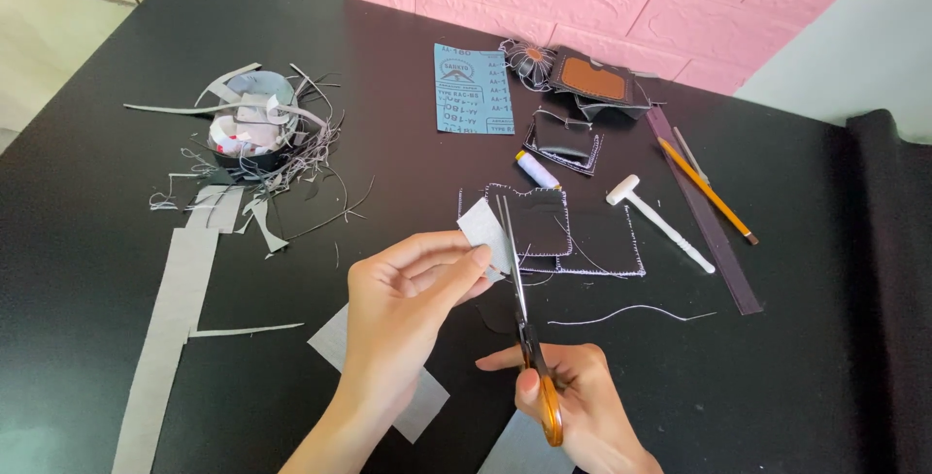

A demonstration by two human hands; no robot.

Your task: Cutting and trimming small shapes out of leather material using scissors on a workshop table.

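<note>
My left hand (403, 304) pinches a small grey piece of material (482, 228) above the black table (97, 173). My right hand (573, 401) grips orange-handled scissors (522, 314), whose blades point away from me and meet the edge of that grey piece. Just beyond the blades lie black leather pieces with white stitching (573, 231).
A pile of grey offcuts (252, 134) sits at the left, with long grey strips (170, 328) below it. Further back are a blue sandpaper sheet (473, 89), a thread spool (536, 169), a white mallet (660, 222), a pencil (707, 191), a dark ruler (704, 212) and a loose white thread (631, 314).
</note>
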